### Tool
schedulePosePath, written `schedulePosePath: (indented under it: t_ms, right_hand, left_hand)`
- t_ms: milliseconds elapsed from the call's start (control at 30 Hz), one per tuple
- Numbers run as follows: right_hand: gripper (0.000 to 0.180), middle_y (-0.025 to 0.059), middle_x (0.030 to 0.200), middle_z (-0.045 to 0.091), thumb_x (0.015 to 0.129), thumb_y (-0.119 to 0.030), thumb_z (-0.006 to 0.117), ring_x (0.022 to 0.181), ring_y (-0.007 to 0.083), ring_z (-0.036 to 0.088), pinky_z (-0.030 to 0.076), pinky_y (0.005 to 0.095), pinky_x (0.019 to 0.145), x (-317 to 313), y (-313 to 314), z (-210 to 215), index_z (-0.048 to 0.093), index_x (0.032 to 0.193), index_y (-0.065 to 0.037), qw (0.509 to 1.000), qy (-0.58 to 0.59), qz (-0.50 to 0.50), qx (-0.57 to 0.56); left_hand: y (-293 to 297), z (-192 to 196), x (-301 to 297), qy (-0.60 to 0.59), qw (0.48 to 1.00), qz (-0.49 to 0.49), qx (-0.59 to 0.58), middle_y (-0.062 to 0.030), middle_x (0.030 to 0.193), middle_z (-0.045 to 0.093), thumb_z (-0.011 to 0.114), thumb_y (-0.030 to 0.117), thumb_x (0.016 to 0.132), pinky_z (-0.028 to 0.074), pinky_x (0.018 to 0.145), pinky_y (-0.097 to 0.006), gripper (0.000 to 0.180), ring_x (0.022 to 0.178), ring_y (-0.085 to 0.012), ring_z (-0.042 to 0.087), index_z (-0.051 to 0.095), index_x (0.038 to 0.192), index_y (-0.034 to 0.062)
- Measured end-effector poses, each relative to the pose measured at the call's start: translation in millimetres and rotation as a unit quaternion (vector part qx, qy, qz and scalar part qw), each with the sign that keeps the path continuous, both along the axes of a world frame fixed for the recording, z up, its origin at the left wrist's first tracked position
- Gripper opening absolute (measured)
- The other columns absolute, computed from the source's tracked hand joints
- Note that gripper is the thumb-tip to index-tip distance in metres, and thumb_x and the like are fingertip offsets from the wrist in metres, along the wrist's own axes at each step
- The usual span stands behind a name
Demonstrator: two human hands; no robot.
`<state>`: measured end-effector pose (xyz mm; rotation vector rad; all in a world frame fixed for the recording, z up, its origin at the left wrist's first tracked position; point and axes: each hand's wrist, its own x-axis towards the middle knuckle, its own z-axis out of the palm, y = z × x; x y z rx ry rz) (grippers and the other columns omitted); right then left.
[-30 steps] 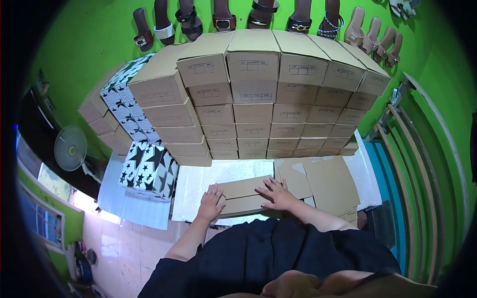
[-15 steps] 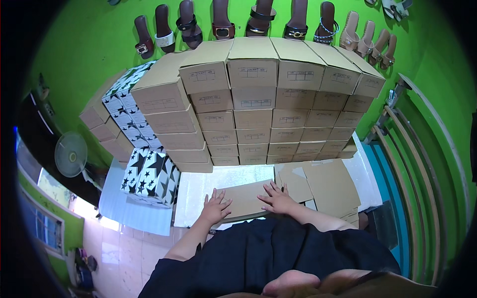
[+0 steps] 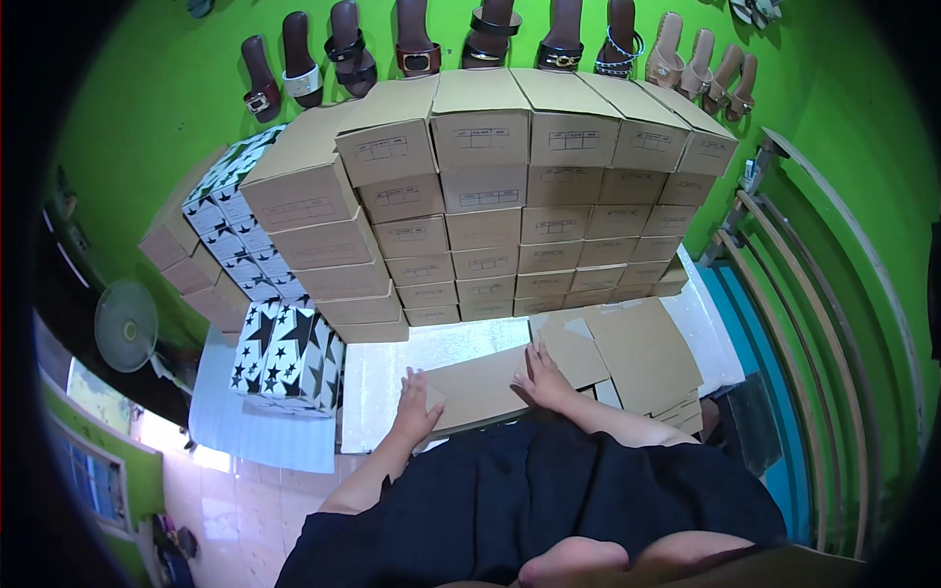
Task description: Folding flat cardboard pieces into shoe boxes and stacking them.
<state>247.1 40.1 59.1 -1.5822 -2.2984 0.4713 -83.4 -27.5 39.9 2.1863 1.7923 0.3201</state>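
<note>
A long plain brown cardboard box (image 3: 478, 387) lies flat in front of me, close to my dark clothing. My left hand (image 3: 417, 414) rests at its left end, fingers stretched forward and thumb apart over the corner. Toward its right end, my right hand (image 3: 545, 380) lies on the cardboard with fingers extended and thumb apart. The fingers of neither hand are wrapped round anything visible. Beside my right hand are more flat cardboard pieces (image 3: 647, 358), one with a torn pale patch.
Stacked brown shoeboxes (image 3: 480, 181) form a wall ahead. Star-patterned boxes (image 3: 294, 363) stand at left, near a fan (image 3: 125, 326). Sandals (image 3: 419, 39) line the green wall. A white bubbly sheet (image 3: 377, 387) covers the work surface. Rails (image 3: 794, 343) lean at right.
My spread fingers have drawn closer together. My hands now sit nearer the box's ends, and the box is slightly more tilted. The whole view has shifted a little.
</note>
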Motion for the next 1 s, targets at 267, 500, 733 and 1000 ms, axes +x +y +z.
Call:
schedulePosePath:
  t_ms: [267, 500, 733, 1000]
  right_hand:
    - [0.08, 0.0321, 0.136, 0.051, 0.099, -0.054, 0.041, 0.127, 0.0429, 0.05, 0.04, 0.0433, 0.107, -8.8, 12.0, -1.2, 0.029, 0.148, 0.007, 0.956, 0.168, -0.122, -0.21]
    - [0.062, 0.0166, 0.13, 0.059, 0.105, -0.049, 0.031, 0.12, 0.0295, 0.055, 0.042, 0.0374, 0.1, -16.9, 12.0, 6.0, 0.038, 0.147, -0.004, 0.916, 0.337, -0.157, -0.151]
    - [0.039, -0.0046, 0.093, 0.051, 0.106, -0.047, 0.033, 0.077, 0.0076, 0.047, 0.041, 0.0232, 0.073, -15.7, -12.5, 29.7, 0.056, 0.116, -0.017, 0.787, 0.549, -0.148, -0.241]
    - [0.046, 0.0063, 0.108, 0.06, 0.104, -0.051, 0.036, 0.094, 0.0197, 0.055, 0.046, 0.0417, 0.083, -4.2, -41.2, -34.7, 0.057, 0.114, -0.011, 0.737, 0.499, -0.253, -0.378]
  left_hand:
    - [12.1, -28.2, -23.3, -0.328, 0.903, 0.179, -0.21, -0.0303, 0.139, 0.048, 0.017, 0.064, 0.1, 0.04, 0.107, -0.042, 0.074, 0.132, -0.0412, 0.046, 0.008, 0.158, 0.0199]
    - [12.3, 14.9, -48.1, -0.599, 0.779, 0.143, -0.12, -0.0194, 0.136, 0.055, 0.025, 0.06, 0.103, 0.038, 0.108, -0.037, 0.065, 0.129, -0.0277, 0.051, 0.036, 0.148, 0.0154]
    - [-9.3, 22.7, -69.6, -0.711, 0.698, 0.086, -0.023, -0.0219, 0.135, 0.051, 0.034, 0.035, 0.108, 0.043, 0.104, -0.038, 0.038, 0.114, -0.0274, 0.058, 0.053, 0.109, 0.002]
    - [-45.3, -34.2, -66.5, -0.602, 0.756, 0.225, -0.124, -0.0024, 0.09, 0.058, 0.046, 0.037, 0.105, 0.042, 0.072, -0.023, 0.037, 0.072, -0.0093, 0.048, 0.055, 0.12, 0.004]
